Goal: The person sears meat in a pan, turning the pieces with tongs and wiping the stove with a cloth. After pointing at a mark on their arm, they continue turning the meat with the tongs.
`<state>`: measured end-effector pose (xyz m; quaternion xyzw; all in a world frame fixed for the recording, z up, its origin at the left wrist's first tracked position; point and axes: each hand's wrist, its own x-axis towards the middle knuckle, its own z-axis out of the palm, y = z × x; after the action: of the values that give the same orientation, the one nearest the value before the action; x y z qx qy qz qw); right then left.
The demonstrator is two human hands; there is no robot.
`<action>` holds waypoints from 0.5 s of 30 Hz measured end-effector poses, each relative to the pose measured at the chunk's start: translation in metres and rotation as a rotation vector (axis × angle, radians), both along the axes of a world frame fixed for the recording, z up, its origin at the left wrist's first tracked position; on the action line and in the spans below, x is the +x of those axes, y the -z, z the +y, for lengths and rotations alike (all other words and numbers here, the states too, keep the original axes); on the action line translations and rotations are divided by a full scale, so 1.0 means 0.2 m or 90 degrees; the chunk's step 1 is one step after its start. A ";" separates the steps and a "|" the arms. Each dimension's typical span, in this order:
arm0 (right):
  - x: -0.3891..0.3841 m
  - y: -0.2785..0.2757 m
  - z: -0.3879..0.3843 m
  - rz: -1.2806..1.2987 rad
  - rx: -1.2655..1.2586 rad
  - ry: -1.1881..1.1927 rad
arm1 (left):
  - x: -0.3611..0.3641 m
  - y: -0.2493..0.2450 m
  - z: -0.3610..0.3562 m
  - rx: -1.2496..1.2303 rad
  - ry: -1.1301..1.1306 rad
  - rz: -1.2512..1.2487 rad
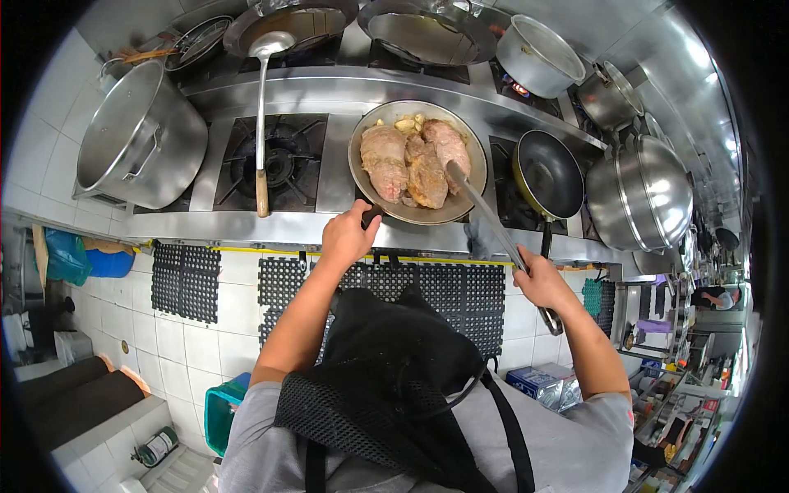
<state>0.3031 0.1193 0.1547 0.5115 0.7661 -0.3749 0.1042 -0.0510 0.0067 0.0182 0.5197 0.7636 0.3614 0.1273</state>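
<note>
The handle of the steel pan [355,160] is almost wholly hidden inside the left hand [349,237], which is wrapped tight around it; only a dark stub shows at the pan's near rim. The fisheye view bends the edges, and the far right of the kitchen is too small to read. The pan sits on a front burner of the stove [329,222], its handle pointing straight back toward the person. Three browned pieces of meat [415,164] lie in it, with pale chunks behind them that are hard to identify. The right hand [538,281] is clenched around a long metal tool [493,222]; whether it is tongs or a spatula I cannot tell. Its long axis runs diagonally, tip up and left touching the meat, tail sticking out below the fist. A ladle [261,115] lies lengthwise across the burner to the left, and an empty black pan [549,174] stands just beside the steel one.
</note>
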 end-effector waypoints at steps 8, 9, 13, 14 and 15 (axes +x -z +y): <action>-0.05 -0.04 -0.15 -0.161 0.247 -0.141 | 0.05 -0.01 0.00 -0.030 -0.011 -0.016; -0.06 -0.05 -0.16 -0.214 0.290 -0.157 | 0.06 -0.02 0.01 -0.035 -0.021 -0.009; -0.06 -0.13 -0.15 -0.185 0.262 -0.162 | 0.09 -0.01 0.02 -0.048 -0.012 0.018; -0.05 -0.15 -0.14 -0.180 0.266 -0.176 | 0.10 -0.01 0.02 -0.061 -0.010 0.009; -0.04 -0.16 -0.14 -0.176 0.269 -0.191 | 0.10 -0.02 0.02 -0.075 -0.009 -0.001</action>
<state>0.2946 0.0921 0.1872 0.4493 0.8727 -0.1146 0.1528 -0.0305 0.0117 0.0216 0.5056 0.7870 0.3175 0.1556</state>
